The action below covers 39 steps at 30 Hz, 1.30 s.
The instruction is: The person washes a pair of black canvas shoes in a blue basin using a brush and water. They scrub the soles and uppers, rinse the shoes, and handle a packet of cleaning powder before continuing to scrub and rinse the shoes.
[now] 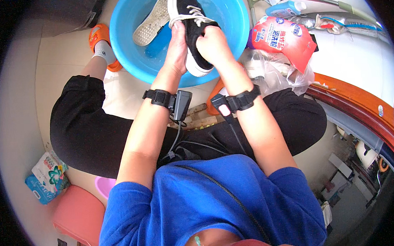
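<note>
A black canvas sneaker with a white rubber sole and white laces is held tilted over a blue plastic basin. My left hand grips the sneaker's left side, its thumb up by the laces. The loose white lace loops across the shoe's upper near that thumb. At the opposite side, my right hand is curled at the shoe's opening, with its fingers hidden inside or behind the edge. A worn, pale insole with a dotted surface rests in the basin, left of the sneaker.
Right of the basin, a red detergent bag lies above a clear plastic bag. A blue bottle is behind them. My foot in an orange clog stands left of the basin. A red stool is at lower left.
</note>
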Each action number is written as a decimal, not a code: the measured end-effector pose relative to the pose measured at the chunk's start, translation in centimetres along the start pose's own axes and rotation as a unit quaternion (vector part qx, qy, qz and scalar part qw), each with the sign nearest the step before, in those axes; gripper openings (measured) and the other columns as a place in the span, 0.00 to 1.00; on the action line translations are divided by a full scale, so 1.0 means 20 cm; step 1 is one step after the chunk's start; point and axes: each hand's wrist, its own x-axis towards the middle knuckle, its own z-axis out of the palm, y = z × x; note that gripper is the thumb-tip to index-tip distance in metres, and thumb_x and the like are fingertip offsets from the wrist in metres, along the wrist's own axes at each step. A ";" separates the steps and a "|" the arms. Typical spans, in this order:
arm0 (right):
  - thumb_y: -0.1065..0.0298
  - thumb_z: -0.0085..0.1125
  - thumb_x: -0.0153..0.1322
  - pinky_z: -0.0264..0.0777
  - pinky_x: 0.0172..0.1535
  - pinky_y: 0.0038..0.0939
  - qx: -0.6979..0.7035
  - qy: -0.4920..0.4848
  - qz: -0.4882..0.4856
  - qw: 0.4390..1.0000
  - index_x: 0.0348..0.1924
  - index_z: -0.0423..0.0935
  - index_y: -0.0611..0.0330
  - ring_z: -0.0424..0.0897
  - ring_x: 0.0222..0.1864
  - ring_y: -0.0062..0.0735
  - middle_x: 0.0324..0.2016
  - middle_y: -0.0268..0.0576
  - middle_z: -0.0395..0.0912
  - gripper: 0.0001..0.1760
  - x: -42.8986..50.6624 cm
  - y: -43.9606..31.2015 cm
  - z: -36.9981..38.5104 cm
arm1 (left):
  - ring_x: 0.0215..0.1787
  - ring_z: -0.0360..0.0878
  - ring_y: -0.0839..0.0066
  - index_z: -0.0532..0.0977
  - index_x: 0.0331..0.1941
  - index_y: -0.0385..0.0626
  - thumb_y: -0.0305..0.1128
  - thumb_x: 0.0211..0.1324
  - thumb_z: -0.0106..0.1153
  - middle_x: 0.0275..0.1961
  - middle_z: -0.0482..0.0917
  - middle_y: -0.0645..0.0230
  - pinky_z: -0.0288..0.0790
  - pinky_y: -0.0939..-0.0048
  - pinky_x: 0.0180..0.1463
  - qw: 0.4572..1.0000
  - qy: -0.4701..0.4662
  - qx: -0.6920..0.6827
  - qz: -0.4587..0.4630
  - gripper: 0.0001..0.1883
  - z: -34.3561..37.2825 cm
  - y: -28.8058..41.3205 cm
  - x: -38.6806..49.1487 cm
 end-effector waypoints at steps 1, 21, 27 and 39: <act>0.69 0.56 0.69 0.78 0.51 0.49 -0.031 -0.075 0.009 0.997 0.44 0.82 0.73 0.84 0.45 0.66 0.38 0.71 0.82 0.16 0.01 -0.01 -0.03 | 0.66 0.76 0.69 0.60 0.74 0.52 0.63 0.76 0.40 0.68 0.74 0.65 0.72 0.63 0.69 1.000 -0.002 -0.007 0.002 0.34 -0.02 0.01 0.00; 0.63 0.73 0.65 0.79 0.49 0.44 -0.043 -0.048 -0.034 0.997 0.41 0.90 0.56 0.85 0.40 0.55 0.36 0.54 0.86 0.13 -0.19 -0.09 -0.22 | 0.71 0.73 0.61 0.65 0.74 0.53 0.70 0.72 0.34 0.70 0.75 0.64 0.68 0.55 0.74 0.999 0.026 -0.030 0.003 0.40 -0.08 0.15 -0.01; 0.64 0.71 0.66 0.79 0.43 0.42 -0.055 0.061 -0.059 0.995 0.35 0.90 0.58 0.85 0.37 0.51 0.34 0.50 0.85 0.09 -0.19 -0.04 -0.10 | 0.70 0.75 0.63 0.65 0.73 0.52 0.69 0.73 0.34 0.70 0.75 0.63 0.70 0.57 0.73 0.999 -0.018 -0.033 -0.026 0.39 -0.05 0.10 -0.02; 0.68 0.62 0.69 0.78 0.50 0.50 -0.066 -0.124 -0.048 0.989 0.39 0.88 0.61 0.85 0.45 0.57 0.39 0.58 0.85 0.10 -0.11 0.04 -0.08 | 0.67 0.78 0.64 0.64 0.74 0.50 0.67 0.74 0.32 0.68 0.77 0.62 0.75 0.59 0.70 0.997 -0.050 -0.019 -0.061 0.39 -0.08 0.06 -0.02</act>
